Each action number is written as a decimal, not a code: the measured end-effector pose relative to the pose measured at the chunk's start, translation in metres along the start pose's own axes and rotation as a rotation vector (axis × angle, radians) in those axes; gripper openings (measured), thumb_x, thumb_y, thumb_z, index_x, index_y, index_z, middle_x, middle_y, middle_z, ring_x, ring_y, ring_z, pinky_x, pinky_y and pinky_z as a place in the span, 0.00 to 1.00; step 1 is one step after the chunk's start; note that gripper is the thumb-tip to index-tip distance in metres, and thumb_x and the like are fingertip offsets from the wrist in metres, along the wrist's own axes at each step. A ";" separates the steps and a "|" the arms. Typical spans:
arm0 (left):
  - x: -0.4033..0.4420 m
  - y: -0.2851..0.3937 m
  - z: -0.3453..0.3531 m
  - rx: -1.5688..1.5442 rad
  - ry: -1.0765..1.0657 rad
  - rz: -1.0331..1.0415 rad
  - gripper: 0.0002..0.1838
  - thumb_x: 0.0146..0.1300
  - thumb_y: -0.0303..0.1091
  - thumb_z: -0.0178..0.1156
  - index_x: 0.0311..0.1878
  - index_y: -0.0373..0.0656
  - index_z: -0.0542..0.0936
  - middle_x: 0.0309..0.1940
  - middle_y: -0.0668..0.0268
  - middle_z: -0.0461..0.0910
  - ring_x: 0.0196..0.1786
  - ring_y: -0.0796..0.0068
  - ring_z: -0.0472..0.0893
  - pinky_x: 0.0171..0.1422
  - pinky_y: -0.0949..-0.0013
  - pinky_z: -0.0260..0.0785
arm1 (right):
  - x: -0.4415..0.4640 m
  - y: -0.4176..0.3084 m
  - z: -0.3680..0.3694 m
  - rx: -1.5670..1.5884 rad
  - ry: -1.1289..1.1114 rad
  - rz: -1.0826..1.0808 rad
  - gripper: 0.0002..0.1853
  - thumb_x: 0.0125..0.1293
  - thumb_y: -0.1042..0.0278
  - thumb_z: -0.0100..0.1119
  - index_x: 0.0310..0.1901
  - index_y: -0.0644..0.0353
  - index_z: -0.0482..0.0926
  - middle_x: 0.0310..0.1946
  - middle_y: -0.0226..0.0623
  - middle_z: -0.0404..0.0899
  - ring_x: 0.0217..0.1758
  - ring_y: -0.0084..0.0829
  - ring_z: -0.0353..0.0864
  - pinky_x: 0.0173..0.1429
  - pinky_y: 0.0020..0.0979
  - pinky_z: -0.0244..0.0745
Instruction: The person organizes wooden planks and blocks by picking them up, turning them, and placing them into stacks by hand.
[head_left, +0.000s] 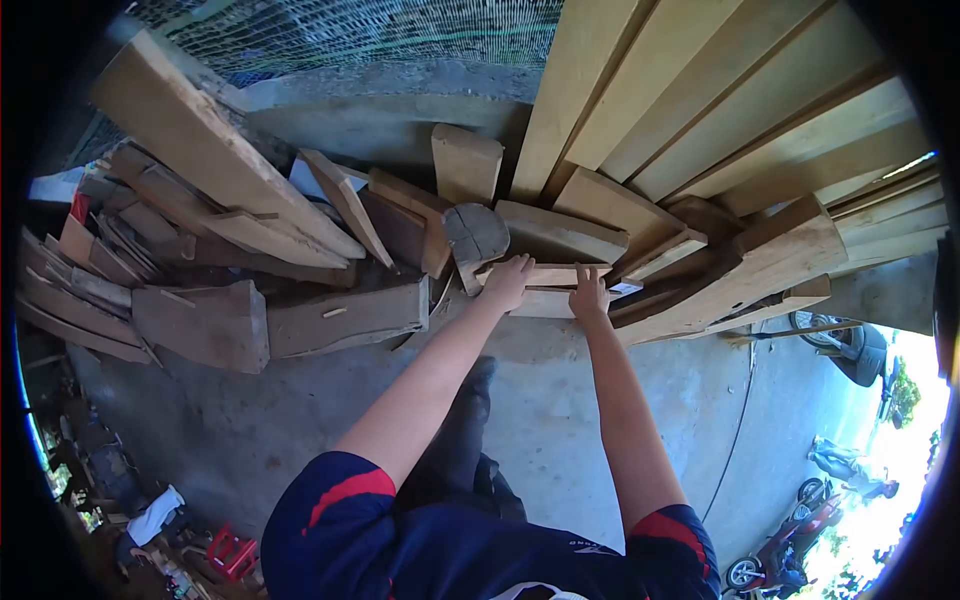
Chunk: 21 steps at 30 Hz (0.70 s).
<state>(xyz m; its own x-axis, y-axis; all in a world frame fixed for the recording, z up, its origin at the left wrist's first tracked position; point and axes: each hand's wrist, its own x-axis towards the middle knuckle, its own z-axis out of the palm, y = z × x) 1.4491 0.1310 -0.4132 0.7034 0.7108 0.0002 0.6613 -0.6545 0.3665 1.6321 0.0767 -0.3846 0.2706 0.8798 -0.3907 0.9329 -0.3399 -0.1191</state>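
Note:
My left hand (509, 281) is closed over the left part of a short wooden board (550, 274), fingers wrapped across its top edge. Toward the board's other end, my right hand (590, 294) grips it with fingers bent over the edge. Just below lies another pale wood piece (545, 302), close to both hands. Behind my left hand stands a dark round-topped wood block (476, 235). A thick plank offcut (565, 232) rests right behind the held board. My thumbs are largely hidden.
Tall planks (690, 90) lean at the upper right. A heavy curved beam (740, 270) lies to the right, big timber blocks (345, 318) to the left. A long slab (225, 150) slants at upper left. A red stool (232, 553) and a motorbike (785, 550) stand farther off.

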 end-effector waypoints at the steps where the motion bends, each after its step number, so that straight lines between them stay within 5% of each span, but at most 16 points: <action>1: 0.006 -0.001 0.008 0.064 -0.018 0.018 0.27 0.47 0.30 0.51 0.54 0.36 0.62 0.45 0.57 0.70 0.48 0.63 0.70 0.52 0.64 0.64 | 0.005 0.003 0.002 -0.064 0.043 -0.059 0.33 0.46 0.71 0.55 0.58 0.47 0.58 0.54 0.39 0.61 0.56 0.42 0.62 0.53 0.40 0.65; 4: 0.016 -0.001 0.023 0.104 -0.121 -0.034 0.20 0.49 0.29 0.50 0.48 0.38 0.67 0.39 0.59 0.72 0.45 0.65 0.72 0.49 0.65 0.66 | 0.027 0.011 0.009 -0.132 0.118 -0.278 0.33 0.46 0.70 0.56 0.57 0.47 0.60 0.52 0.38 0.63 0.56 0.41 0.62 0.56 0.40 0.61; 10: 0.008 0.008 0.024 0.056 -0.151 -0.166 0.07 0.50 0.32 0.50 0.33 0.43 0.72 0.28 0.64 0.73 0.36 0.67 0.74 0.38 0.65 0.70 | 0.025 0.005 0.025 -0.211 0.052 -0.292 0.17 0.45 0.58 0.61 0.39 0.50 0.73 0.41 0.33 0.70 0.51 0.33 0.66 0.56 0.39 0.58; 21: -0.091 -0.001 0.018 -0.161 -0.199 -0.332 0.13 0.51 0.36 0.54 0.41 0.48 0.71 0.24 0.56 0.76 0.30 0.55 0.76 0.32 0.54 0.67 | -0.010 -0.026 0.057 -0.325 0.081 -0.689 0.04 0.52 0.64 0.50 0.31 0.47 0.71 0.27 0.27 0.75 0.36 0.28 0.76 0.38 0.35 0.66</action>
<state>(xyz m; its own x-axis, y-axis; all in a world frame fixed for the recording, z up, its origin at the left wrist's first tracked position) 1.3889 0.0625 -0.4306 0.5059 0.8024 -0.3167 0.8227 -0.3383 0.4569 1.5912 0.0578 -0.4296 -0.3928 0.8834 -0.2557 0.9167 0.3983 -0.0319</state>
